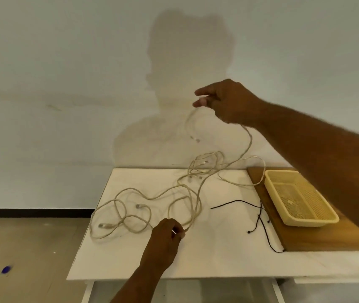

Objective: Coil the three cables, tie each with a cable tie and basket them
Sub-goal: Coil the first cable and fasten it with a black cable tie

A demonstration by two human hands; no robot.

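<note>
Head view: right hand [224,101] raised over far table [217,254] edge, grip pinching a pale cable [249,141], plug end dangling; left hand [167,235] low at near centre, grip pinching a strand of tangled cables [130,188] spread across white table; black cable ties [235,201] just right of tangle; yellow basket [305,223] on wooden board [331,239], far right.

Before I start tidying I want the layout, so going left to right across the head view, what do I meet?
Blue object on the floor → leftmost cable loops → left hand → raised right hand → black cable ties → yellow basket.
</note>
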